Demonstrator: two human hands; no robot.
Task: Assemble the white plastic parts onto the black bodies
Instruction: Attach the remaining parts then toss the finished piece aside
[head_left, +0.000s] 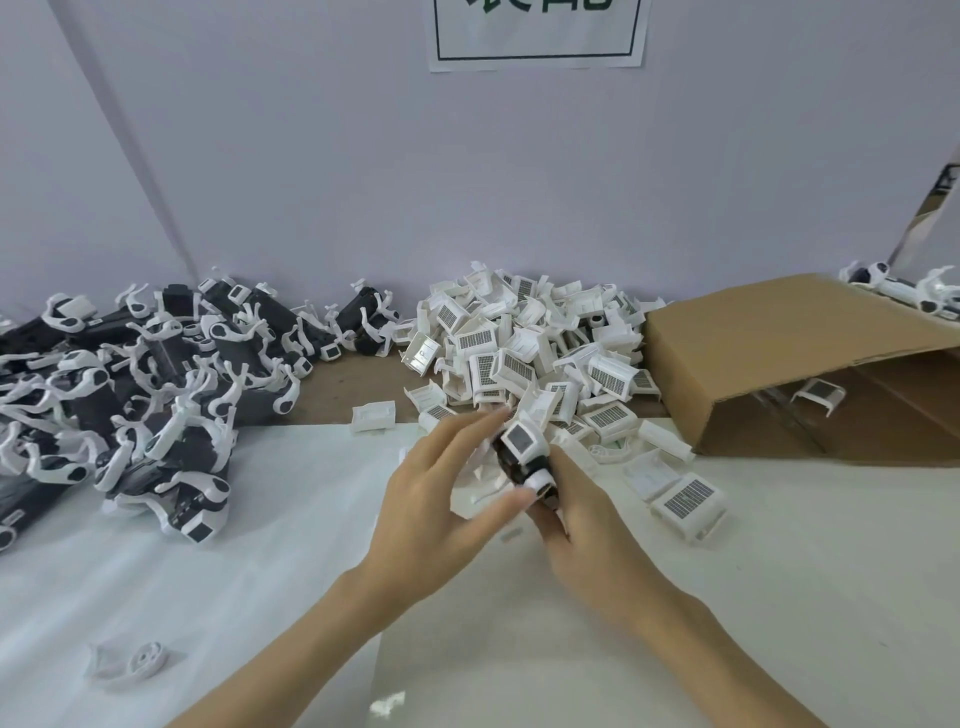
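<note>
A black body (524, 470) with a white part on top is held by the right hand (587, 525) above the surface's middle, left hand (441, 499) spread loose alongside, while finished units (130, 395) are heaped at the left edge and many white parts (530, 353) are left.

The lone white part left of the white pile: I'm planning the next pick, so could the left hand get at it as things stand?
Probably yes. The white part lies alone on the table edge, nothing on it, and the left hand is open just right of it.
</note>
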